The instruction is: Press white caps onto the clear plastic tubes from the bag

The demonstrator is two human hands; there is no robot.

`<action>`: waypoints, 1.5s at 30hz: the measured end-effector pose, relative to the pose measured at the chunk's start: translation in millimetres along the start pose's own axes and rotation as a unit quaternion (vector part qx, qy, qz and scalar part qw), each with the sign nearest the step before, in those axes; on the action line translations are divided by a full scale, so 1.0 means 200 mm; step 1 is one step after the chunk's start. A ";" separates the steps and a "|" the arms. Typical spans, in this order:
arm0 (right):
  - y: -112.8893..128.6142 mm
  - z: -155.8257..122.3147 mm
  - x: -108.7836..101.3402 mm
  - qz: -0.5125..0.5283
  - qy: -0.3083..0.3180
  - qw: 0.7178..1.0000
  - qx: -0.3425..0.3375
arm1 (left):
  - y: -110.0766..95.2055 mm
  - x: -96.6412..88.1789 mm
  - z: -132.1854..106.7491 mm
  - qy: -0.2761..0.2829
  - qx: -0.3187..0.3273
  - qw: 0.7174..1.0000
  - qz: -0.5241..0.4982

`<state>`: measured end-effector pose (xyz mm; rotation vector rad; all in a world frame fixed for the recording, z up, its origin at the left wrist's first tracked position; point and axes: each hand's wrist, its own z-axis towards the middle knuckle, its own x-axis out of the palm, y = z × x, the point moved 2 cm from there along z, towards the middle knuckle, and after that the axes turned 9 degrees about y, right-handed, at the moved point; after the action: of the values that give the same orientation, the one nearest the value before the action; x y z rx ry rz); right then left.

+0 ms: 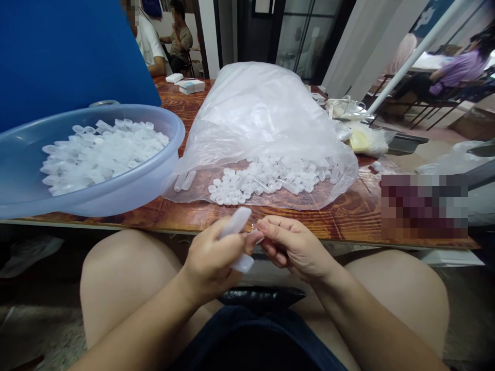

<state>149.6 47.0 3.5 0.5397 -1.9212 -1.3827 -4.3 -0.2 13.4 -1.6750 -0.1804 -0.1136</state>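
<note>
Gripping translucent white plastic [236,222] in our left hand [211,252] at the near edge of the table [340,216], we press together the fingertips of our right hand [296,242], on what we cannot tell.

Blue panel [73,51], slanted white pole [414,56], person in purple [460,73]

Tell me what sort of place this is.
Probably a small workshop for handwork. A blue basin holds a heap of small plastic pieces, a large plastic bag with more lies on the wooden table, and a person in purple sits in the background.
</note>
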 end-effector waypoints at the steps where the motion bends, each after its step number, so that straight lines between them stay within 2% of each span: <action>1: 0.01 -0.01 -0.01 -0.026 -0.012 0.999 -0.018 | -0.01 0.00 0.01 -0.006 0.032 0.999 0.012; 3: 0.04 -0.04 -0.03 -0.131 -0.055 0.985 -0.099 | -0.02 0.00 0.03 -0.016 0.081 0.996 0.017; 4: 0.06 -0.06 -0.03 -0.199 -0.081 0.964 -0.157 | -0.02 0.00 0.05 -0.012 0.080 0.997 -0.003; 5: 0.07 -0.09 -0.04 -0.268 -0.105 0.933 -0.217 | -0.03 0.00 0.06 0.002 0.060 0.998 -0.032; 7: 0.10 -0.13 -0.04 -0.383 -0.129 0.856 -0.321 | -0.02 0.01 0.08 0.047 -0.021 0.994 -0.100; 9: 0.10 -0.17 -0.03 -0.456 -0.120 0.793 -0.385 | -0.01 0.02 0.08 0.094 -0.107 0.980 -0.138; 12: 0.09 -0.21 -0.02 -0.520 -0.094 0.732 -0.429 | 0.00 0.04 0.06 0.169 -0.205 0.951 -0.156; 14: 0.08 -0.23 -0.02 -0.552 -0.090 0.701 -0.442 | 0.00 0.04 0.05 0.204 -0.235 0.937 -0.158; 16: 0.07 -0.25 -0.02 -0.573 -0.095 0.676 -0.454 | 0.00 0.04 0.04 0.219 -0.240 0.932 -0.161; 20: 0.06 -0.26 -0.02 -0.583 -0.121 0.649 -0.473 | 0.00 0.07 0.04 0.205 -0.187 0.946 -0.169; 23: 0.05 -0.26 0.00 -0.574 -0.142 0.660 -0.463 | 0.02 0.09 0.03 0.177 -0.137 0.964 -0.143; 26: 0.05 -0.27 0.02 -0.531 -0.178 0.702 -0.440 | 0.04 0.10 0.01 0.152 -0.071 0.982 -0.090; 30: 0.03 -0.27 0.05 -0.432 -0.229 0.795 -0.358 | 0.07 0.08 -0.01 0.104 0.052 0.993 0.032; 33: -0.01 -0.24 0.04 -0.301 -0.235 0.882 -0.277 | 0.08 0.05 -0.01 0.060 0.149 0.976 0.147; 35: -0.03 -0.21 0.03 -0.205 -0.222 0.919 -0.253 | 0.08 0.04 0.00 0.035 0.178 0.962 0.204; 38: -0.02 -0.16 0.02 -0.138 -0.197 0.928 -0.285 | 0.10 0.05 0.02 0.048 0.145 0.970 0.187; 42: 0.05 -0.13 0.00 -0.050 -0.122 0.933 -0.335 | 0.12 0.08 0.05 0.111 0.055 0.992 0.038; 45: 0.11 -0.15 -0.02 0.056 -0.085 0.936 -0.337 | 0.08 0.07 0.07 0.121 0.048 0.991 -0.041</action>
<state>175.4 37.7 28.1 -0.0257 -1.4284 -1.9239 12.5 12.5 -1.8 -1.5432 -0.0691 -0.3624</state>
